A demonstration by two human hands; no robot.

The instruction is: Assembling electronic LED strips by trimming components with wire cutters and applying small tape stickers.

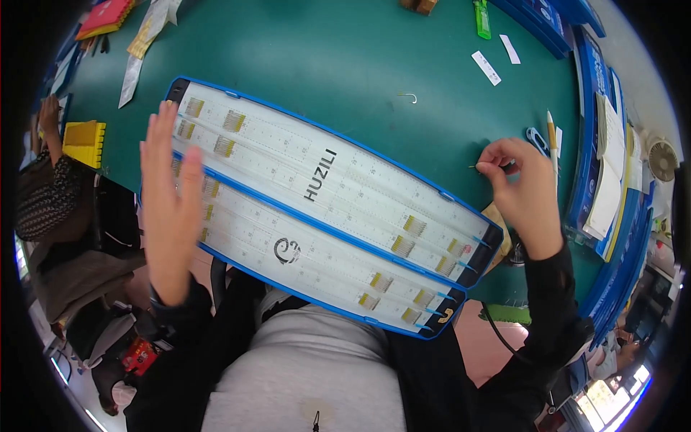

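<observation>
From above the head camera, one long white board (pixel 324 209) with a blue rim lies slantwise across the green tabletop (pixel 331 57), its near edge over the person's lap. It has two ruled panels, and I count about sixteen small bundles of gold hooks clipped along them, grouped at the left and right ends. The left hand (pixel 169 205) is raised flat over the board's left end, fingers spread apart, holding nothing. The right hand (pixel 522 191), just beyond the board's right end, has its grip pinched together on one thin hook (pixel 475 167). One loose hook (pixel 409 96) lies farther off on the tabletop.
</observation>
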